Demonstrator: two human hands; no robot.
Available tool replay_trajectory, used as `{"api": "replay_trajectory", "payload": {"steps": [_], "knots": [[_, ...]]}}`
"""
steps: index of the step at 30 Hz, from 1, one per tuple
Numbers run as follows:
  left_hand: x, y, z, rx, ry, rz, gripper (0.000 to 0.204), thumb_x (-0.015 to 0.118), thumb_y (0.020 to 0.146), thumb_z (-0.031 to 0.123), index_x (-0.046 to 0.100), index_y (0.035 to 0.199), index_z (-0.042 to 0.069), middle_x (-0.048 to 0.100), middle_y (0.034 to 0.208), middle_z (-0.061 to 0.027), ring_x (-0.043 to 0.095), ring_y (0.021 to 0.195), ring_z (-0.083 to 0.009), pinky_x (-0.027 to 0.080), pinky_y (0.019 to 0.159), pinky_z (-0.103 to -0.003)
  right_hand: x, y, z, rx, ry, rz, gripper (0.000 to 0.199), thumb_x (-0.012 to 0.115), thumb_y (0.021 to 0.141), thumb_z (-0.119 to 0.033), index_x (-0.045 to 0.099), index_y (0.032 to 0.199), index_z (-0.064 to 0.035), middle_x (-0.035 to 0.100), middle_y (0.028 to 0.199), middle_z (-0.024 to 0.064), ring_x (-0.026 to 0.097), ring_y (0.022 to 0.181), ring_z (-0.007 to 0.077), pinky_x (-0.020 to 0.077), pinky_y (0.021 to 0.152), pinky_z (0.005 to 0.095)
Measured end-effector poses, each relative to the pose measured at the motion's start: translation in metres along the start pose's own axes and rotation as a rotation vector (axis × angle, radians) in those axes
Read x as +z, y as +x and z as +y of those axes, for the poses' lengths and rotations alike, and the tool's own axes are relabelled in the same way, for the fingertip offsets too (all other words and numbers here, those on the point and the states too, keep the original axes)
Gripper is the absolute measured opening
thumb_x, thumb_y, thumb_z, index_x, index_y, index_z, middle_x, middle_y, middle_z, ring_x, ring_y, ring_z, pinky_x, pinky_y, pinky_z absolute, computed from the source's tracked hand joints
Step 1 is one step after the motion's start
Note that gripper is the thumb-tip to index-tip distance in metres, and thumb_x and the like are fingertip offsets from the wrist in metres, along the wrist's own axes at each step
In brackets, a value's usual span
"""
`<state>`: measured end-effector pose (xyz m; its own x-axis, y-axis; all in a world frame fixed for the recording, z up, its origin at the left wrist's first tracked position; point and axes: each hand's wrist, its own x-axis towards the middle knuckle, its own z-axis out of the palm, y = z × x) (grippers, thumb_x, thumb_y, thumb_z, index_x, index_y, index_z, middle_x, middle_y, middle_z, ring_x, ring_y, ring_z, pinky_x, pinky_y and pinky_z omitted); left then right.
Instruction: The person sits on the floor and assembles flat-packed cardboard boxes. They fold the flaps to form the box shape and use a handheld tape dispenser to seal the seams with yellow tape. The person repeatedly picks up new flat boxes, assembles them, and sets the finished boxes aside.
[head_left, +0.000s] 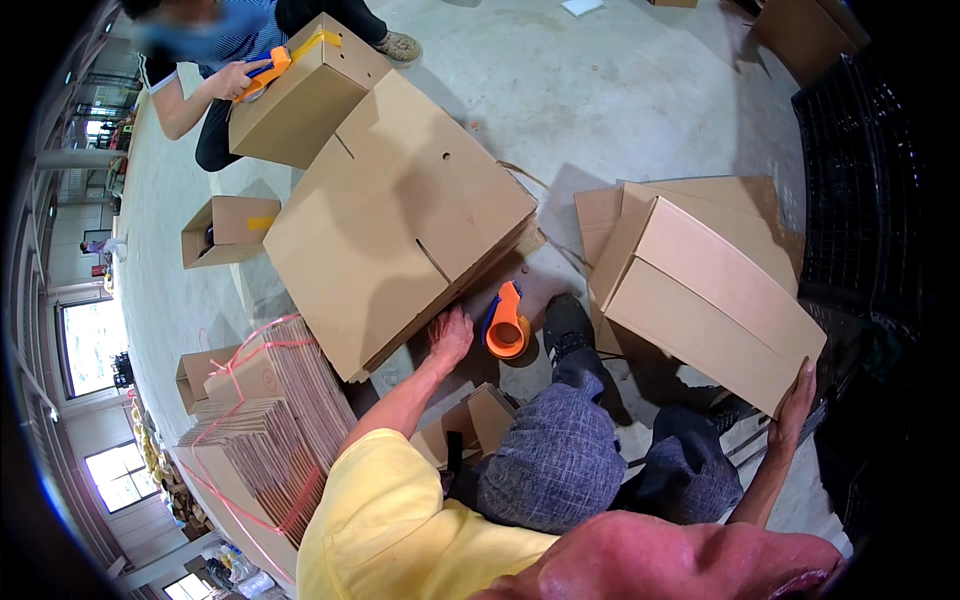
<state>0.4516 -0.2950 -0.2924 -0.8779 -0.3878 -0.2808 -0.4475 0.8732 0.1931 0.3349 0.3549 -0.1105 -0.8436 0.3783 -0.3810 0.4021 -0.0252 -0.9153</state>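
Note:
My right hand [793, 402] is against the near right end of a closed brown cardboard box [715, 290], its fingers along the end edge. My left hand [451, 336] is beside the near edge of a stack of flat cardboard sheets [390, 230]. Its fingers are partly spread, with nothing visible in them; whether they touch the stack is hard to tell. Just right of that hand, an orange and blue tape dispenser [507, 325] lies on the floor near my shoe.
Flattened cardboard [735, 197] lies under the box. A black mesh crate [860, 180] stands at far right. Tied cardboard bundles [265, 420] and a small open box [235, 225] are on the left. At upper left, a co-worker's hand [232, 80] holds a tape dispenser [268, 72] on another box [310, 100].

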Motion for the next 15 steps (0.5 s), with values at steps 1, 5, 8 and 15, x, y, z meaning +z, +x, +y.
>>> {"api": "replay_trajectory", "payload": {"steps": [1, 5, 8, 15], "knots": [[0.0007, -0.0001, -0.0002, 0.001, 0.006, 0.008, 0.041, 0.061, 0.098, 0.030, 0.064, 0.129, 0.003, 0.065, 0.125, -0.0302, 0.061, 0.120, -0.0500, 0.048, 0.103, -0.060, 0.0002, 0.0000, -0.0001, -0.002, 0.003, -0.004, 0.062, 0.048, 0.114, -0.043, 0.044, 0.157, 0.0015, 0.055, 0.153, 0.0121, 0.053, 0.139, 0.0207, 0.0408, 0.116, 0.0339], [0.0018, -0.0001, 0.0004, -0.019, 0.004, -0.007, 0.043, 0.061, 0.099, 0.031, 0.063, 0.133, 0.004, 0.064, 0.130, -0.0299, 0.059, 0.124, -0.0492, 0.047, 0.107, -0.059, 0.0040, -0.0016, -0.0032, -0.027, -0.002, 0.000, 0.060, 0.050, 0.113, -0.042, 0.047, 0.154, 0.0015, 0.058, 0.148, 0.0115, 0.055, 0.135, 0.0192, 0.0416, 0.115, 0.0341], [0.0005, 0.0008, 0.0017, -0.022, -0.035, -0.025, 0.044, 0.061, 0.098, 0.029, 0.062, 0.133, 0.002, 0.062, 0.132, -0.0313, 0.058, 0.126, -0.0500, 0.045, 0.108, -0.060, 0.0048, -0.0025, -0.0051, -0.015, -0.009, 0.017, 0.061, 0.050, 0.113, -0.043, 0.047, 0.154, 0.0020, 0.059, 0.148, 0.0118, 0.055, 0.135, 0.0197, 0.0419, 0.114, 0.0342], [-0.0026, 0.0002, 0.0039, -0.012, -0.022, -0.024, 0.043, 0.062, 0.098, 0.029, 0.062, 0.130, 0.001, 0.062, 0.129, -0.0317, 0.058, 0.124, -0.0500, 0.046, 0.107, -0.061, 0.0029, -0.0014, -0.0028, -0.004, -0.017, 0.039, 0.062, 0.051, 0.113, -0.044, 0.048, 0.154, 0.0015, 0.059, 0.147, 0.0115, 0.056, 0.133, 0.0194, 0.0427, 0.113, 0.0338]]}}
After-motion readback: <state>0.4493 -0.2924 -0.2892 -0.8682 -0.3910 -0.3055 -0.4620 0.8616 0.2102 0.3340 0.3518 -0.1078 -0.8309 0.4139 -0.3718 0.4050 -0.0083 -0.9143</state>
